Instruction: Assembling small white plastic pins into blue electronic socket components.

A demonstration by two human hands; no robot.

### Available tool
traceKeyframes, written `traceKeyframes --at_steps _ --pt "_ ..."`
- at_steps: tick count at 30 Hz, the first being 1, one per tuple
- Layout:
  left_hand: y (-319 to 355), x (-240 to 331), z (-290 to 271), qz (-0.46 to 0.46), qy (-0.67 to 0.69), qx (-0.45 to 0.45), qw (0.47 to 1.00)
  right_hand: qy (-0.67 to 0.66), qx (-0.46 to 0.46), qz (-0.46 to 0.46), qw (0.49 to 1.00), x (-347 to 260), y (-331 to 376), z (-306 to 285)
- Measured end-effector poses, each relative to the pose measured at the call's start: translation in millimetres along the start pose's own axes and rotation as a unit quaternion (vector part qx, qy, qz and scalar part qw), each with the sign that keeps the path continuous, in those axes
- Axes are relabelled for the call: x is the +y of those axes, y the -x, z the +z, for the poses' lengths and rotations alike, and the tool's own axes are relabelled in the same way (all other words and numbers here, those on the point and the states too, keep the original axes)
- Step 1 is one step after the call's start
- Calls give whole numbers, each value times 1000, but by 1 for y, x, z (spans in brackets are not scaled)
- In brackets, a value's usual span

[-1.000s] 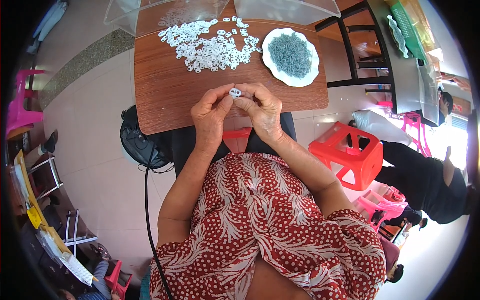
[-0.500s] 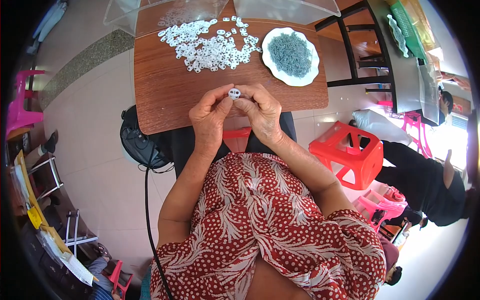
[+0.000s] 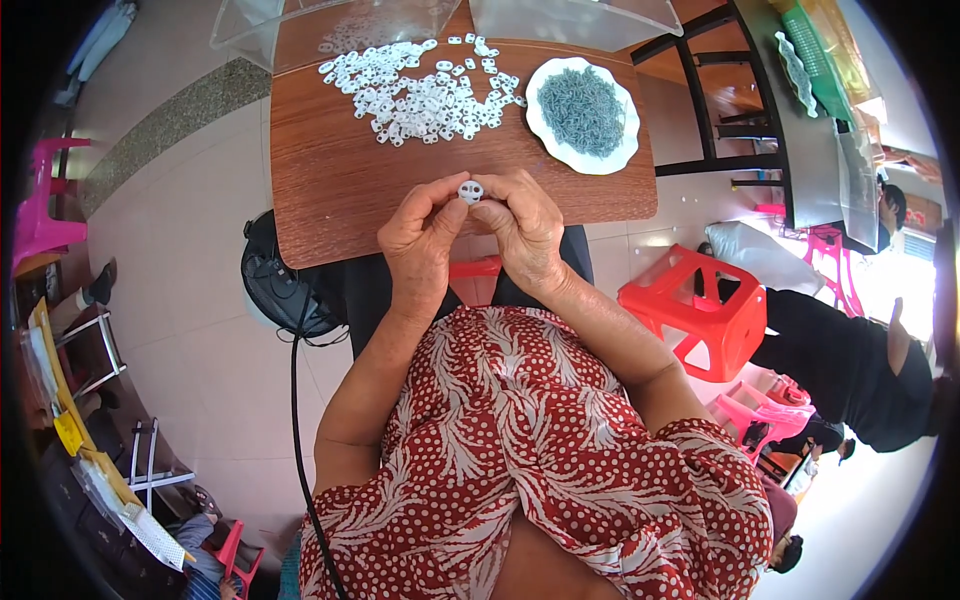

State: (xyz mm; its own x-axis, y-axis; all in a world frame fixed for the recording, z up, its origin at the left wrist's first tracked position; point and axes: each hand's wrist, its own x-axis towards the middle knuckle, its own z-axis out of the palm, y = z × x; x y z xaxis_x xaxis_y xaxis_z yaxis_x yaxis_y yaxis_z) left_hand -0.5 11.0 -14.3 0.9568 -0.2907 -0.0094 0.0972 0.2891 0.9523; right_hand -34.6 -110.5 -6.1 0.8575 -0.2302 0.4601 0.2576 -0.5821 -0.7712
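Observation:
Between my fingertips, over the near part of the wooden table [image 3: 350, 200], is a small white plastic piece with dark holes [image 3: 471, 191]. My left hand [image 3: 420, 228] pinches it from the left with thumb and forefinger. From the other side my right hand [image 3: 522, 225] grips it, closed in the same way. Farther off on the tabletop lies a loose spread of similar white plastic pieces [image 3: 425, 105]. To its right stands a white scalloped plate [image 3: 622, 157] heaped with small grey screws [image 3: 580, 110].
Clear plastic bins [image 3: 570, 22] stand along the table's far edge. A red plastic stool [image 3: 735, 315] is at my right, with a person in black [image 3: 850, 365] beyond it. A black bag [image 3: 280, 285] hangs below the table's left corner, and a black cable [image 3: 296, 430] runs down beside me.
The white piece has turned slightly between my fingers, its holes now showing at a different angle. Both hands stay in almost the same place.

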Motion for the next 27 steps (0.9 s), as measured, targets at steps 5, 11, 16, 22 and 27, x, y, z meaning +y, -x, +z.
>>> traceKeyframes --at_steps 5,11,16,22,27 --pt "1 4 2 27 -5 3 1000 30 0 -63 998 -1 -4 -5" --pt "4 10 4 52 -30 14 998 42 7 -106 993 -5 -8 -7" --pt "6 10 6 66 -30 22 997 51 12 -120 991 -6 -9 -7" --pt "6 11 9 84 -41 36 995 44 16 -115 992 -12 -11 -8" --pt "9 11 11 77 -38 51 995 41 16 -108 993 -13 -11 -7"
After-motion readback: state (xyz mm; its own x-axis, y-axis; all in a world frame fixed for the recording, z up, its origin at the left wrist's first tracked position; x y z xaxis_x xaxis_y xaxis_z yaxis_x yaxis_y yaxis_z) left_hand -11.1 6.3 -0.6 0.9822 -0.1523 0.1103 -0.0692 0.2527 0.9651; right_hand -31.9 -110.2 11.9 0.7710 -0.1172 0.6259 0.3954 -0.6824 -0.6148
